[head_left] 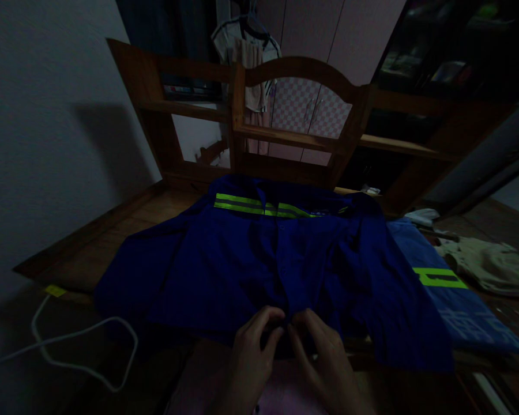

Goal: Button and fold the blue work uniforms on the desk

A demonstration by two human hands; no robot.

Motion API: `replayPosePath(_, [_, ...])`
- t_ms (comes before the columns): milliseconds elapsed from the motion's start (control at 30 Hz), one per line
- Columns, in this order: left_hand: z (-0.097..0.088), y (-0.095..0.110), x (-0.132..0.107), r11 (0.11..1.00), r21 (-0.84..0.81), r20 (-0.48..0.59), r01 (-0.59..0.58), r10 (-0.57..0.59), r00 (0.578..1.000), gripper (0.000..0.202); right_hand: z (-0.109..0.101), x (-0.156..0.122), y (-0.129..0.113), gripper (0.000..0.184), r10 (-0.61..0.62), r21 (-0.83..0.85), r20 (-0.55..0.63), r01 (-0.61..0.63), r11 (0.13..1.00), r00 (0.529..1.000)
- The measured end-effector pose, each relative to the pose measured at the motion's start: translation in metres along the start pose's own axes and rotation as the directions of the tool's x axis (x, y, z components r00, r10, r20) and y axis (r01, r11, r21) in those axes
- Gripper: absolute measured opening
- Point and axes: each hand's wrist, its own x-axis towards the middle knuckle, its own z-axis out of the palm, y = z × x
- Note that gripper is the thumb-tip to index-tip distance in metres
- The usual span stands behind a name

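A dark blue work jacket [225, 253] lies spread out with its collar away from me and its sleeves to both sides. Yellow-green reflective strips [239, 203] cross its chest. Down its middle runs a front placket with buttons. At the lower end of that placket, my left hand [256, 340] pinches the cloth between thumb and fingers. Close beside it, my right hand [318, 346] pinches the same hem from the other side. The fingertips nearly meet; whether a button sits between them is too dark to tell.
A folded blue garment [441, 305] with a reflective strip lies at the right, beside pale cloth [493, 265]. A white cable [82, 337] loops at the left. Behind the jacket stands a wooden shelf frame [285, 138], with a hanging shirt [246, 46] beyond it.
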Motion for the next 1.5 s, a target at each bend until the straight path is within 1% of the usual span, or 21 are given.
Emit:
replayPosePath(267, [0.0007,0.0019,-0.0021,1.000,0.010,-0.013,-0.019,0.019,1.000,0.020,-0.0013,0.0001,0.0007,0.008,0.008,0.000,0.028,-0.008,1.000,1.000])
replayPosePath(400, [0.0012,0.0015,-0.0028,1.000,0.018,-0.009,-0.010,0.010,1.000,0.021,-0.0031,0.0002,-0.0003,0.010,0.016,0.020,0.051,-0.017,1.000,0.999])
replayPosePath(633, [-0.0003,-0.0028,-0.0003,0.998,-0.048,0.015,0.042,-0.041,0.999,0.017,-0.0054,0.0028,-0.0022,0.012,0.050,0.131,0.078,-0.060,0.990,0.996])
replayPosePath(767, [0.0000,-0.0042,0.0000,0.997,-0.057,-0.004,0.042,-0.043,0.999,0.017,-0.0049,0.0020,-0.0015,0.012,0.068,0.156,0.071,-0.078,0.985,0.995])
replayPosePath(933, [0.0010,-0.0057,-0.0010,0.999,-0.042,-0.011,0.018,-0.019,1.000,0.017,-0.0025,-0.0020,0.0020,0.008,0.064,0.115,0.030,-0.067,0.991,0.998])
replayPosePath(1233, [-0.0009,-0.0034,0.0008,0.997,-0.077,0.026,0.019,-0.017,1.000,0.012,-0.0031,0.0022,-0.0005,0.012,0.040,0.086,0.057,-0.045,0.995,0.998])
replayPosePath(1500, [0.0012,-0.0073,0.0005,0.997,-0.065,-0.003,0.033,-0.033,0.999,0.011,0.0001,0.0016,0.0012,0.011,0.027,0.022,0.057,-0.028,0.999,0.998])
